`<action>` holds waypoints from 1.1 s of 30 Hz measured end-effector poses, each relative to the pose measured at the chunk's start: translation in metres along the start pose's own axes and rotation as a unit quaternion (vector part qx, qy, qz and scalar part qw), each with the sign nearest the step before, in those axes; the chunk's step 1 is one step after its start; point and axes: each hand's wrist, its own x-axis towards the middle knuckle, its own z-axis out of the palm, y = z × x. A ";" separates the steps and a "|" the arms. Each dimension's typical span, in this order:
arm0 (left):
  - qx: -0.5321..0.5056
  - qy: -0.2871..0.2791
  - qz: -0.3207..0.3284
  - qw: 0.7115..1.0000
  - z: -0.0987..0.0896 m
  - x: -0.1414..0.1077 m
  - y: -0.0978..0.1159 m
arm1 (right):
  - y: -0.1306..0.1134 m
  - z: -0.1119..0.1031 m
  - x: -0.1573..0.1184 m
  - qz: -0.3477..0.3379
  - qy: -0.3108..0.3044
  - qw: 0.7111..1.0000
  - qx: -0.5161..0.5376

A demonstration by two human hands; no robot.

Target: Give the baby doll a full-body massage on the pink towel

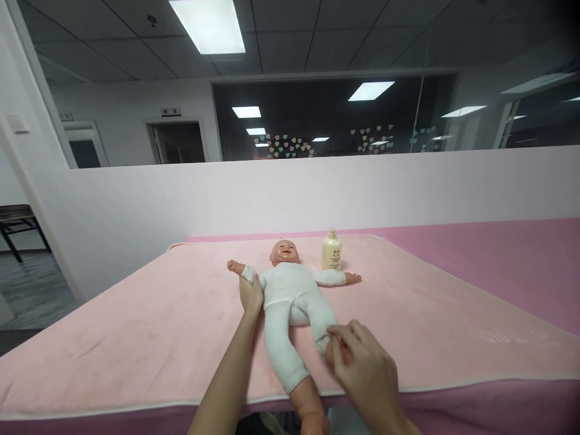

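A baby doll (290,284) in a white cloth body lies face up on a peach blanket (158,326), its head away from me and its legs towards me. My left hand (251,294) is closed around the doll's arm on the left side; its fingers are partly hidden behind that arm. At the lower end of the leg on the right, my right hand (365,359) pinches the white cloth near the ankle and covers most of that foot. The doll's other bare foot (313,420) hangs over the near edge.
A pale yellow pump bottle (332,252) stands upright beyond the doll's arm on the right. Pink covering (507,260) shows beside the blanket. Behind runs a low white wall (317,187) with glass above it. A dark stool (18,220) stands on the floor at far left.
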 end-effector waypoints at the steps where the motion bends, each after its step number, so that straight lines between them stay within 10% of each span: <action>1: -0.002 -0.001 -0.006 1.000 -0.001 0.000 0.000 | 0.000 -0.005 0.010 0.005 0.011 1.000 0.001; 7: 0.003 -0.120 0.220 0.968 0.000 -0.003 0.005 | -0.002 0.047 0.103 0.059 0.035 0.997 0.018; 11: -0.095 -0.147 0.205 0.963 0.005 0.002 0.000 | 0.002 0.097 0.108 0.096 -0.018 0.995 -0.028; 19: -0.082 -0.081 0.042 0.992 0.003 0.003 -0.004 | -0.002 0.019 -0.008 0.029 0.067 0.997 -0.026; 23: -0.007 -0.017 -0.050 0.999 -0.005 0.000 -0.003 | -0.014 -0.008 0.002 -0.020 0.028 0.999 -0.027; 29: 0.010 -0.100 0.158 0.982 -0.003 -0.003 0.003 | -0.016 0.051 0.112 0.033 -0.015 0.998 -0.044; 33: 0.029 -0.095 0.147 0.984 0.003 -0.003 0.000 | -0.006 0.089 0.100 0.068 -0.040 0.995 -0.066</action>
